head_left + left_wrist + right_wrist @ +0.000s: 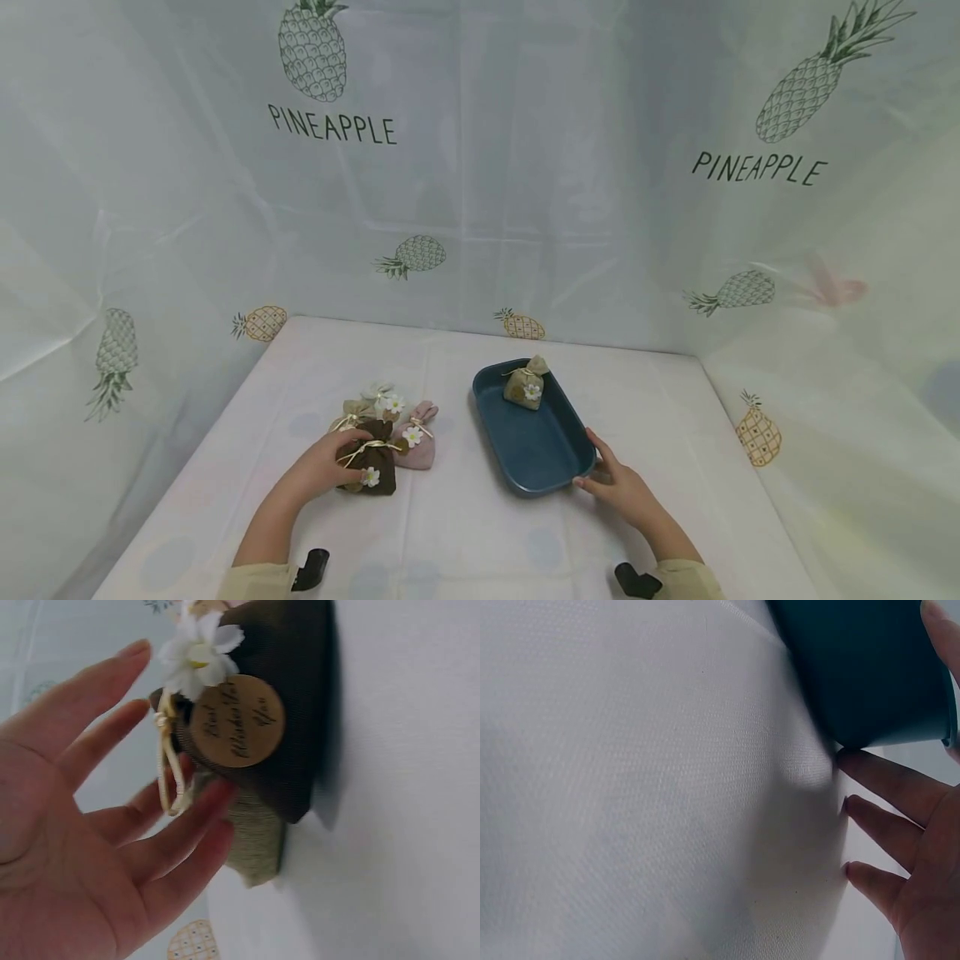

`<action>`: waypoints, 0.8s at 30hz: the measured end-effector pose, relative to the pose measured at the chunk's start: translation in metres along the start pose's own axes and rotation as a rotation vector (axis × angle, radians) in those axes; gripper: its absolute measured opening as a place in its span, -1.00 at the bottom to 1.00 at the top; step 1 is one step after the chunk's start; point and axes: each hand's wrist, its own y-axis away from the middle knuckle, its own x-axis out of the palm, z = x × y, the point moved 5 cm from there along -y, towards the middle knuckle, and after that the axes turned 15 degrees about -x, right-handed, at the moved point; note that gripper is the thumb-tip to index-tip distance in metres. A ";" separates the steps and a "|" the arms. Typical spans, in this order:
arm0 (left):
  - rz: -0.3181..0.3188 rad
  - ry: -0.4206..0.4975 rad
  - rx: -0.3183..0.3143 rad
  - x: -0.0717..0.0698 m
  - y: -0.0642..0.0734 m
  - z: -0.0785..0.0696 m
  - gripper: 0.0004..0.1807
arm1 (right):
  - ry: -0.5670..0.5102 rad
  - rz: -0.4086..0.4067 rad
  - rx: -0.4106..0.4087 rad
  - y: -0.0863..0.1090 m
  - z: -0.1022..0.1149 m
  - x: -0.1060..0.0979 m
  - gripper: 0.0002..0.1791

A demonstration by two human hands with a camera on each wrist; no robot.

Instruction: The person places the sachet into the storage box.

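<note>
My left hand (330, 460) reaches around a dark brown drawstring pouch (384, 475), its loosely bent fingers spread. In the left wrist view the pouch (292, 697) bears a white flower and a round tag; a beige pouch (259, 832) shows beyond it. Behind it in the head view are a pink pouch (420, 454), a white pouch (378, 392) and part of a beige pouch (352, 410). My right hand (626, 492) holds the near right corner of a blue tray (532, 458) between thumb and fingers. A khaki pouch (521, 390) lies in the tray's far end.
The tray and pouches rest on a white-covered table (465, 533). A pineapple-print sheet (540, 208) rises behind the table and at both sides. Black camera mounts (311, 569) sit by the wrists.
</note>
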 end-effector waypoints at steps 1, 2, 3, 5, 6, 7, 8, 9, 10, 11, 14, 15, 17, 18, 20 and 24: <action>0.008 -0.007 0.003 0.001 0.000 0.001 -0.34 | -0.002 -0.001 0.000 0.000 0.000 0.000 -0.03; 0.010 -0.016 0.008 0.003 -0.001 0.003 -0.34 | -0.005 -0.001 -0.001 0.000 0.000 0.000 -0.03; 0.007 -0.025 0.010 0.004 -0.002 0.004 -0.34 | -0.008 -0.002 -0.001 0.000 0.001 0.000 -0.03; -0.009 -0.034 0.007 0.005 -0.003 0.005 -0.34 | -0.009 -0.003 -0.002 0.000 0.001 0.000 -0.03; -0.016 -0.035 0.006 0.006 -0.004 0.005 -0.34 | -0.007 -0.002 -0.002 0.001 0.002 -0.001 -0.03; -0.025 -0.035 0.004 0.006 -0.004 0.005 -0.35 | -0.006 -0.002 -0.001 0.001 0.002 -0.001 -0.03; -0.034 -0.039 0.000 0.007 -0.005 0.004 -0.35 | -0.004 -0.002 0.000 0.001 0.002 -0.001 -0.02; -0.042 -0.041 -0.006 0.007 -0.005 0.004 -0.36 | -0.002 -0.001 0.002 0.001 0.002 -0.001 -0.02; -0.048 -0.043 -0.011 0.008 -0.006 0.003 -0.37 | -0.005 0.001 0.002 0.001 0.002 -0.001 -0.02; -0.054 -0.046 -0.020 0.009 -0.006 0.003 -0.37 | -0.007 0.001 0.002 0.001 0.002 -0.001 -0.02; -0.068 -0.060 -0.042 0.010 -0.006 0.002 -0.39 | -0.030 0.000 0.002 0.000 0.002 0.000 -0.01; -0.071 -0.063 -0.049 0.011 -0.006 0.002 -0.40 | -0.036 0.000 -0.001 -0.001 0.003 0.000 -0.01; -0.076 -0.067 -0.057 0.011 -0.005 0.002 -0.40 | -0.037 -0.002 -0.012 -0.002 0.004 0.000 -0.01; -0.076 -0.068 -0.058 0.011 -0.005 0.002 -0.40 | -0.031 -0.004 -0.019 -0.002 0.004 0.000 -0.01; -0.079 -0.072 -0.054 0.011 -0.005 0.002 -0.38 | -0.014 -0.002 -0.034 -0.003 0.005 0.000 0.00; -0.090 -0.084 -0.047 0.011 -0.005 0.001 -0.33 | 0.003 0.012 -0.037 -0.004 0.006 0.001 0.03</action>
